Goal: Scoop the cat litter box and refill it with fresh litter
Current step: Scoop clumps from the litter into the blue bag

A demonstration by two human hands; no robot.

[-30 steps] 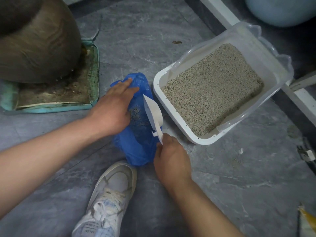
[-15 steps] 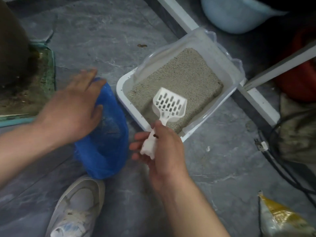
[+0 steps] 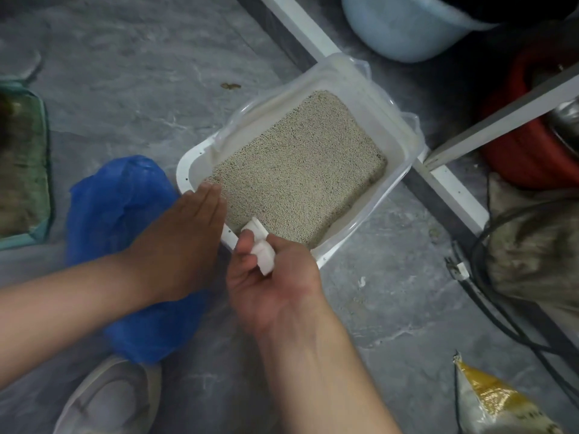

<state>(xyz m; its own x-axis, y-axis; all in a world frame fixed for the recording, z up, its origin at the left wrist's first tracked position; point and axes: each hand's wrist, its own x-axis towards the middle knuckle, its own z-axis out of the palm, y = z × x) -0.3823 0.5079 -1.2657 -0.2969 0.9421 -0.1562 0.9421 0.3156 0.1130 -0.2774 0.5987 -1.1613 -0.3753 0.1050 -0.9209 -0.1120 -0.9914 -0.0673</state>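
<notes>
Two hands now crowd the near-left corner of the litter box (image 3: 404, 142) on the grey floor (image 3: 131, 89). A second ago the scoop (image 3: 261, 250) was tipped over the blue bag (image 3: 125, 214), and half a second ago it hung flat above the litter; now its head has gone out of sight — only the white handle shows, pinched in the right hand (image 3: 272, 283) with fingers curled round it, at the box's near rim. My guess is the head is angled down into the litter (image 3: 300, 173) for another pass, though I cannot see it.

The left hand (image 3: 178, 245) has left the bag's mouth. It lies flat and open, fingers straight, holding nothing, its tips reaching over the box's white rim as if to steady it.

That reads as the scooping round going on, not finished: the litter surface looks level and even, with no clumps I can make out. The bag sits slumped just beside the box's left side, ready for the next load. A gold-printed pouch (image 3: 488, 399) lies by the floor's near-right edge — possibly fresh litter, unopened as far as I can tell.
</notes>
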